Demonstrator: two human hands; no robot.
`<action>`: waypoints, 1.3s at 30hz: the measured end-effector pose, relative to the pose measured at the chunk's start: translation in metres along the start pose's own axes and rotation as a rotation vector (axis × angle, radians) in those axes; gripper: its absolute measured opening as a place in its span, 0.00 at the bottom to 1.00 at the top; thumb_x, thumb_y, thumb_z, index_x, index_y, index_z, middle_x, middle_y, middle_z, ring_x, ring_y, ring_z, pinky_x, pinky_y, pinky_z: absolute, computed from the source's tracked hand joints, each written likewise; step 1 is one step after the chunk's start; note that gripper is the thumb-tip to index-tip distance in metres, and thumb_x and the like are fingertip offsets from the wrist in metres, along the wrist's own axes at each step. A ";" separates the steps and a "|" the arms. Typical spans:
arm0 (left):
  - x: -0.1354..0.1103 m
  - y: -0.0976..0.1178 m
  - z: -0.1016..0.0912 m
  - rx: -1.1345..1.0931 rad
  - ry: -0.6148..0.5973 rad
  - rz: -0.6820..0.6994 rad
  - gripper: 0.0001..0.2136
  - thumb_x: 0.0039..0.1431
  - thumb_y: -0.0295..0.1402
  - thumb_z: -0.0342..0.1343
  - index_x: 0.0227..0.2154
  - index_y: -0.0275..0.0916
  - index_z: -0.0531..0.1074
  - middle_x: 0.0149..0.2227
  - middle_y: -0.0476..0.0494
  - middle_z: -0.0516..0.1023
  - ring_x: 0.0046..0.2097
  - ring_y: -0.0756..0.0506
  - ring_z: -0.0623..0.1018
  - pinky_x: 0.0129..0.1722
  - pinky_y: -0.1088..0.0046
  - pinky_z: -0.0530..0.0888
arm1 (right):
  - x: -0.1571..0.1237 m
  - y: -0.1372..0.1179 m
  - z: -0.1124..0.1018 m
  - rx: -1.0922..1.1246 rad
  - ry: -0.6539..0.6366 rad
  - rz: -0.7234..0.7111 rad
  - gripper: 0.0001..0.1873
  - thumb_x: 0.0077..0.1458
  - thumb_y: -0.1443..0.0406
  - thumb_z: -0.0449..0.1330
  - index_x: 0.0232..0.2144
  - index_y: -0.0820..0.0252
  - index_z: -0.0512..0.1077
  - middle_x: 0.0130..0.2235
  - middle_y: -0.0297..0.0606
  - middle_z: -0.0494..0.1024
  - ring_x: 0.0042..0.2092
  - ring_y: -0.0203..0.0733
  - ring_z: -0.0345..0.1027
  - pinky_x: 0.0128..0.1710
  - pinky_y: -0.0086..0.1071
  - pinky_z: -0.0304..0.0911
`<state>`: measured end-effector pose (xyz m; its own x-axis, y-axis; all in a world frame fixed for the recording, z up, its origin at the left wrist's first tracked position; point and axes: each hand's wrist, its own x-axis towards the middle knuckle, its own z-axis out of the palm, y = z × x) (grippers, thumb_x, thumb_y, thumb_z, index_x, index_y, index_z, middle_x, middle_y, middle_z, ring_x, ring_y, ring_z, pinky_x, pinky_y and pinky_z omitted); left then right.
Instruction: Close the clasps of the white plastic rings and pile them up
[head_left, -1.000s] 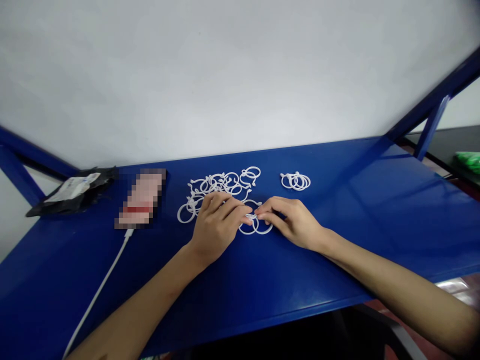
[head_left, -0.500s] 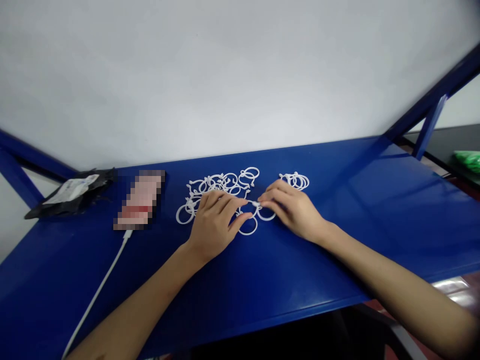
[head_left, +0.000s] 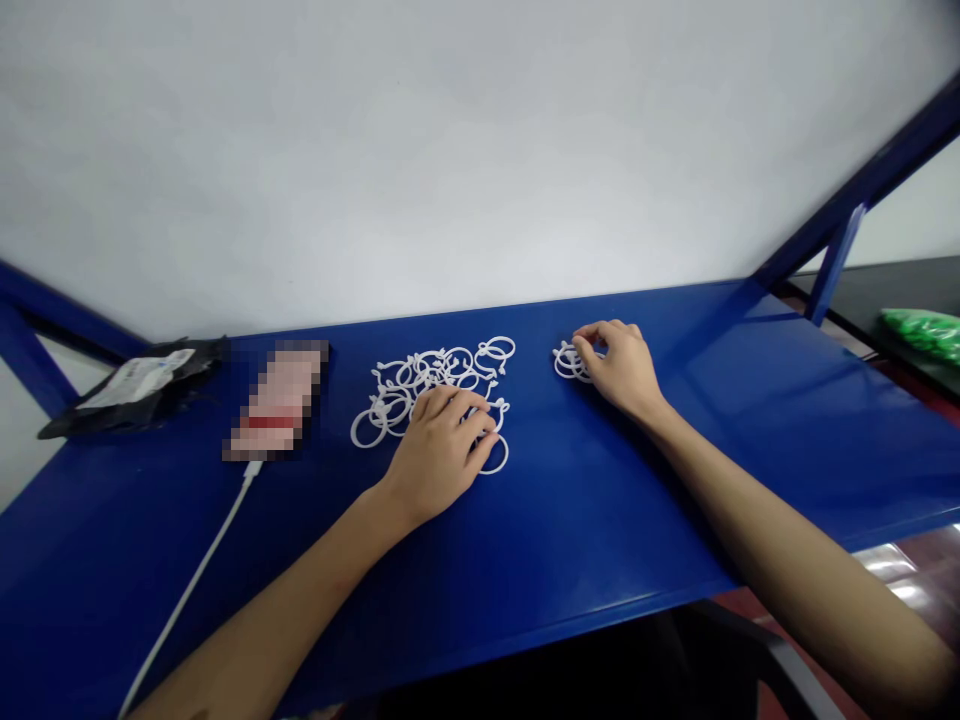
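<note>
Several white plastic rings [head_left: 391,408], some sprung apart with knobbed ends like curtain rings, lie in a loose heap at the table's middle. My left hand [head_left: 439,455] rests over the heap's near right side. Its fingers are bent, thumb and fingertips close together on a white ring [head_left: 504,456] there; the exact contact is partly hidden. Farther right is a smaller group of white rings [head_left: 564,365]. Over that group, my right hand [head_left: 621,368] has its thumb and forefinger pinched on a ring, mostly covered by the fingers.
The blue table [head_left: 570,540] runs up to a pale wall [head_left: 450,150]. To the left lie a blurred-out phone [head_left: 277,395] with a white cable [head_left: 195,580] and a black plastic package [head_left: 135,385]. A green bag [head_left: 926,333] sits on a dark surface at far right.
My right hand has moved right and away from the left hand, carrying a ring from the heap to the smaller group. My left hand's thumb and fingers have drawn closer together.
</note>
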<state>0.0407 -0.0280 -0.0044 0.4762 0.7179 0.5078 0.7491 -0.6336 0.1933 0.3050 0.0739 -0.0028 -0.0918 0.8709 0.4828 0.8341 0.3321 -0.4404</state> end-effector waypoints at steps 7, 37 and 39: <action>0.002 0.002 -0.003 -0.015 0.072 0.010 0.01 0.63 0.29 0.59 0.35 0.39 0.73 0.40 0.46 0.77 0.46 0.43 0.71 0.50 0.59 0.68 | -0.005 -0.010 -0.005 -0.054 0.092 -0.098 0.10 0.61 0.61 0.58 0.38 0.59 0.77 0.39 0.45 0.77 0.43 0.51 0.64 0.47 0.46 0.61; 0.003 0.014 -0.015 -0.074 0.270 0.145 0.04 0.61 0.27 0.59 0.37 0.41 0.70 0.35 0.48 0.77 0.40 0.46 0.74 0.45 0.64 0.73 | -0.056 -0.081 -0.017 0.490 -0.350 -0.248 0.08 0.65 0.63 0.55 0.38 0.59 0.73 0.33 0.35 0.79 0.35 0.37 0.70 0.37 0.33 0.66; 0.003 0.014 -0.016 -0.075 0.297 0.101 0.05 0.61 0.27 0.58 0.38 0.41 0.69 0.36 0.47 0.76 0.40 0.45 0.74 0.43 0.64 0.73 | -0.056 -0.082 -0.018 0.482 -0.345 -0.257 0.08 0.65 0.63 0.55 0.39 0.59 0.73 0.33 0.35 0.79 0.35 0.38 0.70 0.37 0.34 0.66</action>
<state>0.0453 -0.0393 0.0132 0.3828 0.5414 0.7486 0.6634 -0.7250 0.1852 0.2517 -0.0080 0.0195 -0.4928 0.7817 0.3822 0.4320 0.6011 -0.6724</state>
